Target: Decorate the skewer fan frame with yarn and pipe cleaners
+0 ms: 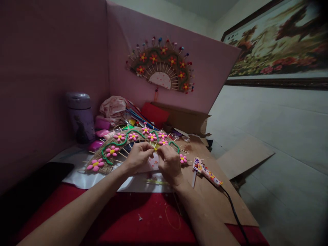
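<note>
My left hand (139, 158) and my right hand (170, 164) meet in front of a craft fan (107, 140), both with fingers pinched together. A small yellow bit (155, 147) shows between the fingertips; whether it is held or lies behind them I cannot tell. The fan is an arch wrapped in brown twine over thin sticks, with pink flowers (112, 151) that have yellow middles and a wavy green cord (106, 158). Its pale spotted base (153, 162) is partly behind my hands. A yellow-green strip (156, 182) lies just below them.
A glue gun (207, 172) with a flowery cover and black cord rests on cardboard (230, 205) at right. A finished-looking fan (160, 65) hangs on the pink board behind. On the left stand a purple tumbler (81, 118) and pink clay packs (96, 146). Red cloth (123, 215) covers the front.
</note>
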### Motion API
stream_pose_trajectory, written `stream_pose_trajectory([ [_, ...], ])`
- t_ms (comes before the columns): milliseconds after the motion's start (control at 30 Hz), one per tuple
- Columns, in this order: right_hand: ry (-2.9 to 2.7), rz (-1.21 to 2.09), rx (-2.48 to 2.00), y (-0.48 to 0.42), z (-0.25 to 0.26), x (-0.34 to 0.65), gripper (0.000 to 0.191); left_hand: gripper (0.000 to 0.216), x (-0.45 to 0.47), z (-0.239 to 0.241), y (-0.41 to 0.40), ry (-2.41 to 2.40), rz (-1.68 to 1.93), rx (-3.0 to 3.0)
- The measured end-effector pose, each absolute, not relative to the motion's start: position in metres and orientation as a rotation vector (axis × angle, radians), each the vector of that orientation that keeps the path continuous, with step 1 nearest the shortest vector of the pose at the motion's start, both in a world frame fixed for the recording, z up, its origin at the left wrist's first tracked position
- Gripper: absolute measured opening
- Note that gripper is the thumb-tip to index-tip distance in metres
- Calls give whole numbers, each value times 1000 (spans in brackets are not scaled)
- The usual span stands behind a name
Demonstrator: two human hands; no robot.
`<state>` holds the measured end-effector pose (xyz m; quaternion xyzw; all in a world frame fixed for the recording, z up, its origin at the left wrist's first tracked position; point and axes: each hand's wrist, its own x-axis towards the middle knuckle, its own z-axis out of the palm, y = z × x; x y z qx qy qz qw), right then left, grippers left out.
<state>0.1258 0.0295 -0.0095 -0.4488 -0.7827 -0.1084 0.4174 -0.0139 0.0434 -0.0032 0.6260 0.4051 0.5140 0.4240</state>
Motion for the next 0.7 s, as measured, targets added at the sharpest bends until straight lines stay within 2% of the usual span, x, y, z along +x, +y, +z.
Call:
stream_pose_trajectory([
  [167,-1893,-179,-1112,27,-17,118,18,17,-6,-16,45,938,1413,1362],
  [467,-2028,-528,-1279,27,-7,127,20,14,-15,-11,47,1116,1322,2087],
  [567,-2035,-526,-1260,28,-7,128,18,16,-18,-10,47,1179,1260,2232],
  [700,-2010,-420,-1208,30,-9,128,16,14,-18,-8,46,1202,1275,2145],
])
